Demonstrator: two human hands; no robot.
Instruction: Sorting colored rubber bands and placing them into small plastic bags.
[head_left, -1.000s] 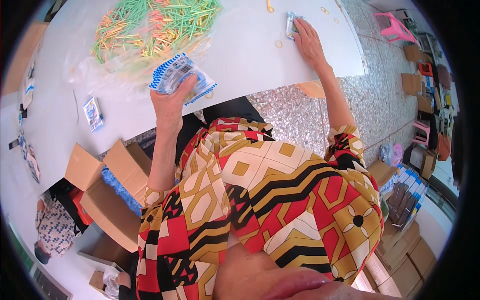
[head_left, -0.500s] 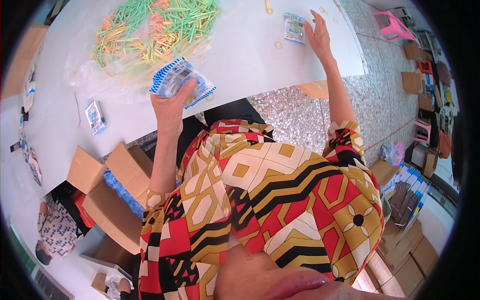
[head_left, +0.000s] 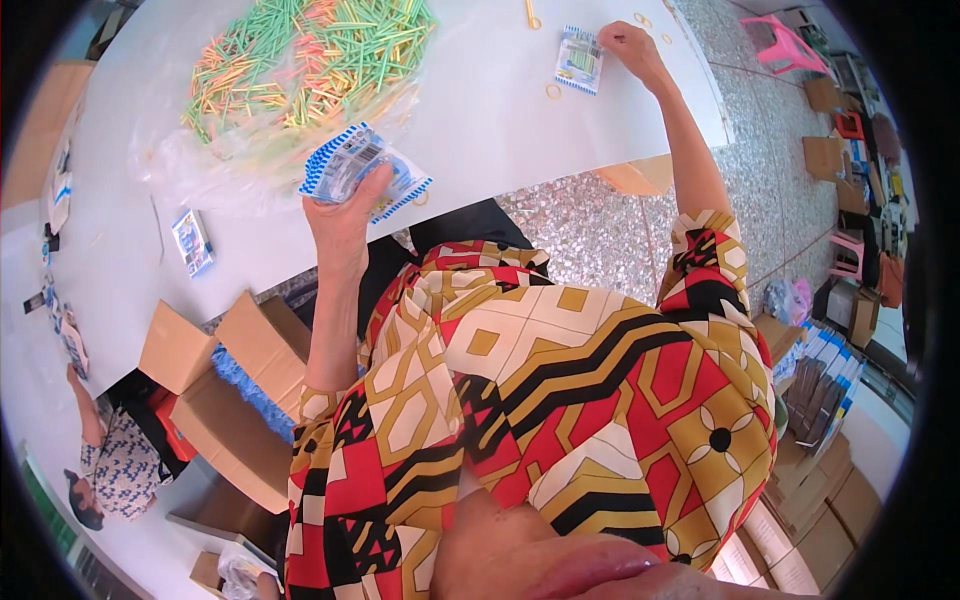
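Note:
In my left hand (head_left: 343, 225) is a bunch of blue-and-white plastic packets (head_left: 350, 165) with checked edges, held over the table's near edge with my thumb across the front. At the table's far right, my right hand (head_left: 635, 50) is closed, its fingertips pinched at the upper right corner of a single blue-and-white packet (head_left: 580, 62). That packet lies flat, and something green shows in its window. Beside it on the white table (head_left: 480, 110) are a few thin yellowish rings (head_left: 553, 91).
A big heap of green, yellow and pink sticks (head_left: 310, 60) lies on clear plastic at the far left. Another packet (head_left: 192, 242) rests near the left edge. An open cardboard box (head_left: 225, 430) stands below it. Another person (head_left: 120, 455) sits at lower left.
My right hand has gone from spread fingers to a closed pinch at the packet's corner. That packet has shifted slightly left and nearer. My left hand keeps its hold.

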